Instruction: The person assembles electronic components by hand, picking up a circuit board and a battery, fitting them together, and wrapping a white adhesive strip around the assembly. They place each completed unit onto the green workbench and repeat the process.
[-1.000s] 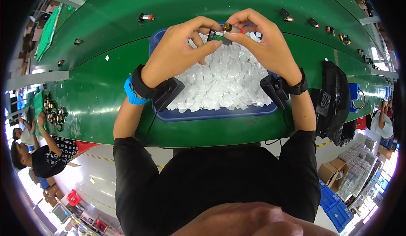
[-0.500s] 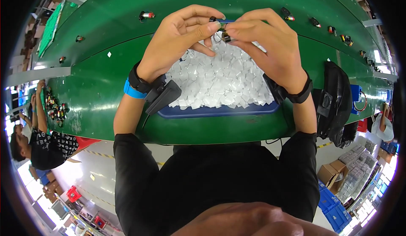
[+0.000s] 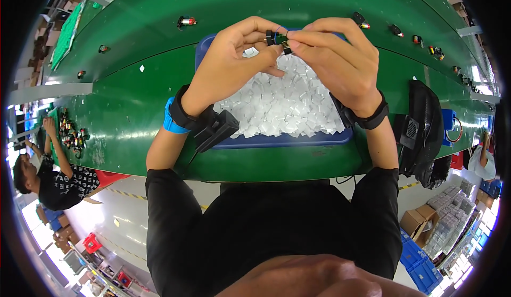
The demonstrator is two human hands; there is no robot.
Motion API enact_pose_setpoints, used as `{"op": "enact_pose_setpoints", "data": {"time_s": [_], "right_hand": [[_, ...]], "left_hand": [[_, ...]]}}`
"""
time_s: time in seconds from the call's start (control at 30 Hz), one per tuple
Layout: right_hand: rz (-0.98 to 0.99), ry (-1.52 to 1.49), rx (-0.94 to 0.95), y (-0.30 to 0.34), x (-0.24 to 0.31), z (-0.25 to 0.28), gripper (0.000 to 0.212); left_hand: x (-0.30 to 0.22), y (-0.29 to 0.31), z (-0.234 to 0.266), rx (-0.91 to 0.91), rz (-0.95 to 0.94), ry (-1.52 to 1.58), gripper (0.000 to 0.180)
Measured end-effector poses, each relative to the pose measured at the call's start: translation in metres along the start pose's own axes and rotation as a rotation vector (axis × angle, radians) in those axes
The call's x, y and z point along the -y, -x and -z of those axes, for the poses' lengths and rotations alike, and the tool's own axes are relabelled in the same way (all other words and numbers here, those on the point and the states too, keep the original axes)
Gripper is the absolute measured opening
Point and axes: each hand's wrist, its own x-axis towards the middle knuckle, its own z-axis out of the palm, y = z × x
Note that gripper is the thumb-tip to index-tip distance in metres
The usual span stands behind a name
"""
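Observation:
My left hand (image 3: 230, 65) pinches a small black part with thin wires (image 3: 273, 38) between thumb and fingers. From the other side, the fingertips of my right hand (image 3: 340, 57) are closed at the same part, by a thin blue wire and a dark piece; the fingers partly hide it. Both hands are above the far part of a blue tray (image 3: 282, 141), which holds a wide heap of small white pieces (image 3: 282, 102). Black straps with dark box-like devices are on both wrists, and a blue band is on my left one.
Small wired parts with red and gold bodies (image 3: 187, 21) lie scattered along the green table (image 3: 138, 105). More form a pile (image 3: 72, 134) at the left, near a seated person (image 3: 56, 182). A black bag (image 3: 426, 132) and a blue box (image 3: 450, 124) stand at the right.
Both hands have come slightly nearer to me, and the held part has turned so its black body and blue wire show more. The person at the left has shifted an arm.

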Motion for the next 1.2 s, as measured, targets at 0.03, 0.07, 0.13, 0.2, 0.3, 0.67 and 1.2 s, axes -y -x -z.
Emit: {"op": "enact_pose_setpoints", "data": {"time_s": [0.03, 0.07, 0.13, 0.2, 0.3, 0.67, 1.2], "right_hand": [[0.0, -0.001, 0.0, 0.0, 0.0, 0.0, 0.019], [-0.015, 0.0, 0.003, 0.0, 0.001, 0.002, 0.021], [-0.048, 0.004, 0.01, -0.001, 0.003, 0.006, 0.024], [-0.109, -0.083, 0.07, -0.007, 0.001, 0.014, 0.024], [-0.237, -0.253, 0.19, -0.013, -0.001, 0.023, 0.025], [-0.687, -0.688, 0.326, 0.002, -0.006, 0.017, 0.014], [-1.173, -0.937, 0.433, -0.004, -0.007, 0.014, 0.026]], "left_hand": [[-0.002, 0.001, -0.001, -0.001, 0.0, 0.0, 0.03], [-0.004, 0.002, -0.003, -0.006, -0.022, -0.024, 0.03], [-0.008, 0.003, -0.007, -0.013, -0.067, -0.07, 0.031], [-0.009, 0.003, -0.007, -0.016, -0.07, -0.08, 0.031], [-0.008, 0.003, -0.005, -0.018, -0.073, -0.097, 0.03], [0.0, 0.005, -0.008, 0.031, -0.005, -0.28, 0.029], [0.011, -0.004, -0.002, -0.222, -0.356, -0.359, 0.032]]}}
